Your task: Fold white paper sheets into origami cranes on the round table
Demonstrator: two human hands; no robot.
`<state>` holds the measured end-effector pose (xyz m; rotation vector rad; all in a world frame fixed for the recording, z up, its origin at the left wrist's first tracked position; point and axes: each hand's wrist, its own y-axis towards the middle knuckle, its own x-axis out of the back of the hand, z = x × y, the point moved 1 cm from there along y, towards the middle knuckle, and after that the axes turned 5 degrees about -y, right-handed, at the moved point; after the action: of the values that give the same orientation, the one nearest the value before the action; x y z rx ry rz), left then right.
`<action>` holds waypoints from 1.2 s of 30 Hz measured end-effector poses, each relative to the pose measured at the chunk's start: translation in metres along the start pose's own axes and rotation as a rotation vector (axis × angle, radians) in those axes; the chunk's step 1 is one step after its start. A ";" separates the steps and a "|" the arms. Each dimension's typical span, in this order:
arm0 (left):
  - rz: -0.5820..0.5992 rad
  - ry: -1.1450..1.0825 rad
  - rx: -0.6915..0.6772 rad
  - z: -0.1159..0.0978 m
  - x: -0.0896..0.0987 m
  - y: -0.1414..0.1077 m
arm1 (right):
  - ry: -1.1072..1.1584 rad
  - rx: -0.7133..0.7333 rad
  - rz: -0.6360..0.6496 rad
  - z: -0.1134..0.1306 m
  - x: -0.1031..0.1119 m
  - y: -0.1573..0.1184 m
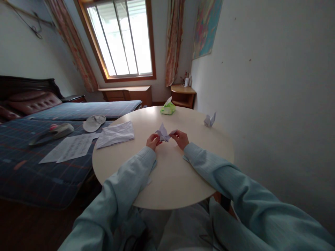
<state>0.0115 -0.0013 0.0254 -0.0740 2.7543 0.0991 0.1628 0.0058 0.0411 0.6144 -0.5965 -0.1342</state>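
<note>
Between my two hands, over the middle of the round white table (167, 188), is a folded piece of pale purple paper (163, 132) with pointed parts. My left hand (154, 141) pinches its left side, fingers closed. My right hand (180, 138) has thumb and fingers closed on its right tip. A second folded paper piece (209, 120) stands near the table's right edge. Toward the far edge sits a green tissue pack (168, 107) with a white tissue sticking out.
Creased white paper (116, 134) lies on the table's left side. Printed sheets (72, 148), a white cap (94, 123) and a bag-like item (61, 130) lie on the bed (39, 177). A wall (274, 104) runs along the right.
</note>
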 end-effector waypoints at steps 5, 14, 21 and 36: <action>-0.013 -0.087 -0.038 -0.002 -0.002 -0.001 | 0.053 -0.022 -0.007 -0.003 -0.002 0.001; 0.028 0.084 0.050 -0.005 0.001 -0.001 | 0.105 0.078 0.172 0.001 0.003 0.000; 0.103 0.109 0.093 -0.003 0.002 0.001 | 0.144 0.093 0.081 0.002 0.008 0.000; 0.327 0.077 0.069 0.002 0.002 0.002 | -0.099 0.105 0.087 -0.004 0.006 0.002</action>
<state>0.0101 0.0010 0.0227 0.4004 2.8187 0.0897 0.1698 0.0081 0.0426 0.6853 -0.7285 -0.0520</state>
